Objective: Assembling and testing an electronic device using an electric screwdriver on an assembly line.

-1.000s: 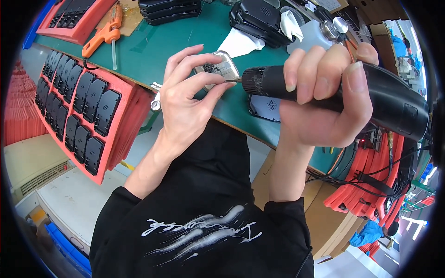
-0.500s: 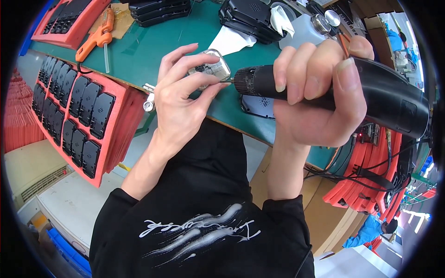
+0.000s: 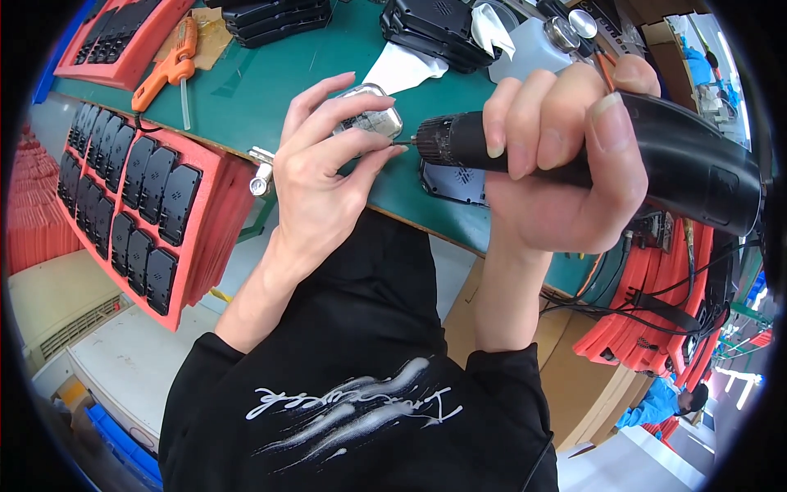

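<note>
The left hand (image 3: 316,176) is clamped on a small silver metal part (image 3: 369,119), fingers curled over its top and thumb pressed under it, holding it just above the green desk (image 3: 270,82) close to the desk's near edge. The right hand (image 3: 566,164) is wrapped tight around a black electric screwdriver (image 3: 656,156) that lies nearly level, its thin bit touching the right side of the metal part beside the left thumb tip. Under the screwdriver's nose, a dark flat casing (image 3: 455,180) lies on the desk at the near edge. A red foam tray (image 3: 209,205) filled with rows of black casings sits off the desk's left near corner, lower than the desk top. An orange-handled tool (image 3: 168,66) lies toward the desk's left edge, next to another red tray (image 3: 131,37) at the far left corner. Stacked black housings (image 3: 434,25) and a white sheet of paper (image 3: 406,66) lie along the far edge, behind the hands
</note>
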The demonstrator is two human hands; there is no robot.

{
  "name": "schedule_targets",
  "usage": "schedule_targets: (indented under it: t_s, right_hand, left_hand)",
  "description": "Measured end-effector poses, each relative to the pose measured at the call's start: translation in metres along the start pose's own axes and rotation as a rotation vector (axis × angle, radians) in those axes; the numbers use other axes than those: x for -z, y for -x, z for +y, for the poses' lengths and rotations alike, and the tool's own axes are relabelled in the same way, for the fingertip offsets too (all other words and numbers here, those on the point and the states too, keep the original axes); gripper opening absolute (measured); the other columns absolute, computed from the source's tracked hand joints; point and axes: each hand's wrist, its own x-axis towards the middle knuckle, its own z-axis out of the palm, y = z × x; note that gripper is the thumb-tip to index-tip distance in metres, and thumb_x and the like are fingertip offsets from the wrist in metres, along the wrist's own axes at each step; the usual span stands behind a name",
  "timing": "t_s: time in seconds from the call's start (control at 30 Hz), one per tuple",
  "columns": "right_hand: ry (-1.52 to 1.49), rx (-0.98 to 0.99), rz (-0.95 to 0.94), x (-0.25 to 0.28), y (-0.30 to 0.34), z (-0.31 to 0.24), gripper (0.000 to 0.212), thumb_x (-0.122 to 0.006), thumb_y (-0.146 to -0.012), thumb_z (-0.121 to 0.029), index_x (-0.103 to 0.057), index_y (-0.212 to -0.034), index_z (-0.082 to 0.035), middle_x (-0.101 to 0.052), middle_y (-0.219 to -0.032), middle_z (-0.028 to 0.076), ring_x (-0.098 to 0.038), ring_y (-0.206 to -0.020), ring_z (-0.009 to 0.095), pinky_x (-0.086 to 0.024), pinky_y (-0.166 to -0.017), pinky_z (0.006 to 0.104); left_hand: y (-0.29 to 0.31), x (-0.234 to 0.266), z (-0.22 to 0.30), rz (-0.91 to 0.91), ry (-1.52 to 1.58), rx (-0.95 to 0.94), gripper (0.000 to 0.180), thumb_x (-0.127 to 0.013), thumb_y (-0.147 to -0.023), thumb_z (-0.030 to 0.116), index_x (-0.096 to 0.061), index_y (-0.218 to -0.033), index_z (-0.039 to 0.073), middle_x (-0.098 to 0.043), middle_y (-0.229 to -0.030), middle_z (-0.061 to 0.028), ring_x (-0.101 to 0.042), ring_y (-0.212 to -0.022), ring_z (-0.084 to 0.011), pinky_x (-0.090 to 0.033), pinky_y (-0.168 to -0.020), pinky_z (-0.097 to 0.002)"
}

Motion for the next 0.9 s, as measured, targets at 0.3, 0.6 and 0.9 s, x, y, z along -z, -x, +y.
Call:
schedule_targets:
  t_s: [0.3, 0.6, 0.9]
  right_hand:
    - [0.126, -0.010, -0.071, 0.014, 0.001, -0.015, 0.035, -0.043, -0.097, -0.017, -0.047, -0.130, -0.003, -0.045, -0.068, 0.004, -0.042, -0.053, 0.015, -0.041, -0.057, 0.0351]
    - [0.216, 0.054, -0.050, 0.024, -0.002, -0.026, 0.031, -0.044, -0.096, -0.017, -0.049, -0.123, -0.002, -0.043, -0.067, 0.003, -0.039, -0.052, 0.014, -0.040, -0.056, 0.0343]
    - [0.672, 0.008, 0.139, 0.034, -0.008, -0.033, 0.018, -0.058, -0.089, -0.004, -0.050, -0.104, 0.001, -0.040, -0.056, 0.005, -0.044, -0.045, 0.016, -0.041, -0.049, 0.0327]
  left_hand:
    - [0.000, -0.006, 0.002, -0.025, 0.048, 0.026, 0.013, -0.081, -0.067, -0.002, -0.075, -0.077, 0.004, -0.073, -0.111, -0.0031, -0.059, -0.122, -0.0319, -0.050, -0.096, -0.0406]
    - [0.000, -0.002, 0.009, -0.123, -0.106, 0.053, 0.055, -0.092, -0.061, 0.015, -0.073, -0.111, 0.004, -0.063, -0.130, -0.0088, -0.050, -0.133, -0.0354, -0.047, -0.103, -0.0439]
    - [0.000, -0.031, 0.023, -0.346, -0.013, -0.051, 0.062, -0.090, -0.065, 0.027, -0.069, -0.117, 0.000, -0.061, -0.130, -0.0119, -0.047, -0.135, -0.0366, -0.044, -0.106, -0.0467]
